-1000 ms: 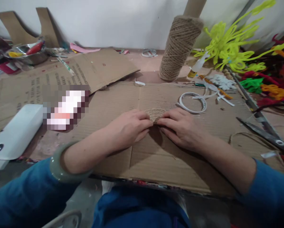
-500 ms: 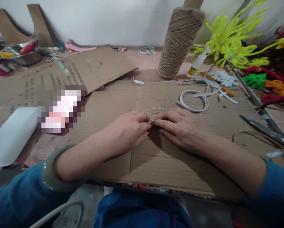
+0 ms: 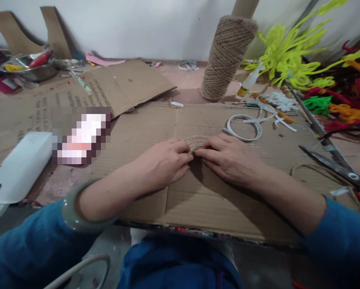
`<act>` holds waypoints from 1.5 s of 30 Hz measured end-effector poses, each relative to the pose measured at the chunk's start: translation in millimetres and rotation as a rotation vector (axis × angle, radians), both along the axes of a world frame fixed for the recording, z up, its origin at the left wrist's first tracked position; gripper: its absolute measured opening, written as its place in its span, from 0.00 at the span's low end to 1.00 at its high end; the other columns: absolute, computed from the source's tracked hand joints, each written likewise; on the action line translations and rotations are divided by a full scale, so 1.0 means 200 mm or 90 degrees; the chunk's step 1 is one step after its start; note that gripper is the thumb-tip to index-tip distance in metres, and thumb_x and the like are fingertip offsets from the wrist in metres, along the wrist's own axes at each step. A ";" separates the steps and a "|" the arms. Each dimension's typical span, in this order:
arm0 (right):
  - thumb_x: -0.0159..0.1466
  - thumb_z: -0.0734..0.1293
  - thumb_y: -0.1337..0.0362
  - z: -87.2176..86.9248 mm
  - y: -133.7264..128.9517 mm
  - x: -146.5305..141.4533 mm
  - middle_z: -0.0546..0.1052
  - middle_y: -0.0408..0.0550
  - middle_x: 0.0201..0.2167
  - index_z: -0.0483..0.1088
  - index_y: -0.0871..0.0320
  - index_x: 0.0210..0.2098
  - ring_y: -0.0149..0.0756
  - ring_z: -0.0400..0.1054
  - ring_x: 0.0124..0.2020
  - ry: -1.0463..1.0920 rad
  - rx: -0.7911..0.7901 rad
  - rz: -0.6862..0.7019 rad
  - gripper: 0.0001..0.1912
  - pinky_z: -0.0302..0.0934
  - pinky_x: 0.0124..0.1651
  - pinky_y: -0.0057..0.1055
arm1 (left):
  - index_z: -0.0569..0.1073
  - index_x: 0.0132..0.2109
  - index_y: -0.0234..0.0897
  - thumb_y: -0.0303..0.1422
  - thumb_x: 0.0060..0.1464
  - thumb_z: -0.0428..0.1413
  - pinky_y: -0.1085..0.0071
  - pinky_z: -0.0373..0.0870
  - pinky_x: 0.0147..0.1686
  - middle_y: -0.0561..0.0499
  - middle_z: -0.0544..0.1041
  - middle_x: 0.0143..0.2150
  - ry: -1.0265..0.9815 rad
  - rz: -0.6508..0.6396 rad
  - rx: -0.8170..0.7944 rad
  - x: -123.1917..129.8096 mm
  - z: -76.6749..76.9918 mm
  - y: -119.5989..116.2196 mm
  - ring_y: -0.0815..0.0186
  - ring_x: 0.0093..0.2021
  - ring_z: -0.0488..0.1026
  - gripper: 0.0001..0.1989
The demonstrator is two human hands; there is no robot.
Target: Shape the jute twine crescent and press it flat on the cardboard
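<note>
White power bank (image 3: 23,164): nine o'clock from the twine disc (image 3: 195,143), well apart, unmoved.
Left hand (image 3: 166,161): eight o'clock, grip pinching the disc's near-left edge, as a second ago.
Disc's place: between both hands, over the cardboard sheet (image 3: 210,212).
Right hand (image 3: 228,158): four o'clock, grip pinching the near-right edge; it seems slightly nearer the left hand than a second ago, which I judge a small adjustment, the edge still being worked.
Scissors (image 3: 338,166): three o'clock, untouched.
</note>
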State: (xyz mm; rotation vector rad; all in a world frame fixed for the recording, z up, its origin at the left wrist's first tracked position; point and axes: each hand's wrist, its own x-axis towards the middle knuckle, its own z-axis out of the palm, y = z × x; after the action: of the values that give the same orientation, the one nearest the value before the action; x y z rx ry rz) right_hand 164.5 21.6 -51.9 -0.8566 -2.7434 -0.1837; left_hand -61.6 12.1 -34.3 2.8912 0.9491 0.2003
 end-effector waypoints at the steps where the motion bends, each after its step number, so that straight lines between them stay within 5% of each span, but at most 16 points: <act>1: 0.68 0.61 0.65 -0.01 0.01 0.01 0.77 0.52 0.37 0.76 0.57 0.46 0.41 0.65 0.38 0.029 -0.016 0.004 0.13 0.58 0.43 0.36 | 0.78 0.46 0.33 0.31 0.63 0.49 0.61 0.72 0.47 0.43 0.78 0.45 0.002 0.001 0.000 0.00 0.00 0.00 0.58 0.43 0.75 0.14; 5: 0.69 0.61 0.66 -0.03 0.03 0.03 0.77 0.51 0.37 0.76 0.58 0.48 0.39 0.66 0.38 0.113 -0.071 0.022 0.14 0.59 0.43 0.34 | 0.79 0.46 0.33 0.30 0.63 0.49 0.61 0.72 0.46 0.43 0.77 0.45 0.000 0.003 0.003 0.00 -0.01 0.00 0.57 0.43 0.74 0.14; 14: 0.68 0.59 0.67 0.00 0.02 0.01 0.77 0.53 0.37 0.77 0.55 0.48 0.40 0.64 0.37 0.011 -0.043 0.005 0.16 0.57 0.42 0.37 | 0.79 0.46 0.33 0.31 0.62 0.50 0.60 0.72 0.46 0.43 0.77 0.44 0.009 0.007 -0.005 0.01 0.00 0.00 0.57 0.43 0.74 0.14; 24: 0.63 0.63 0.62 -0.02 0.06 0.01 0.76 0.51 0.32 0.73 0.58 0.38 0.41 0.67 0.35 0.160 -0.209 -0.087 0.09 0.58 0.39 0.35 | 0.80 0.42 0.35 0.32 0.61 0.52 0.63 0.71 0.46 0.44 0.77 0.43 -0.016 0.010 -0.004 0.01 0.01 0.01 0.59 0.42 0.74 0.12; 45: 0.63 0.64 0.63 -0.03 0.03 -0.08 0.73 0.49 0.29 0.73 0.57 0.30 0.41 0.64 0.34 0.104 -0.152 -0.174 0.08 0.55 0.40 0.37 | 0.79 0.41 0.35 0.33 0.61 0.52 0.61 0.71 0.44 0.44 0.77 0.42 -0.030 0.008 0.005 0.00 -0.01 0.01 0.58 0.41 0.73 0.12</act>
State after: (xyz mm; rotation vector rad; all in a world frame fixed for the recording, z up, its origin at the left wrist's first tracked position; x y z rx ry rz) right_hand 149.2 26.7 -58.2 -1.2498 -2.5212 0.1595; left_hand -61.4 13.8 -36.5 2.8745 0.9604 0.2724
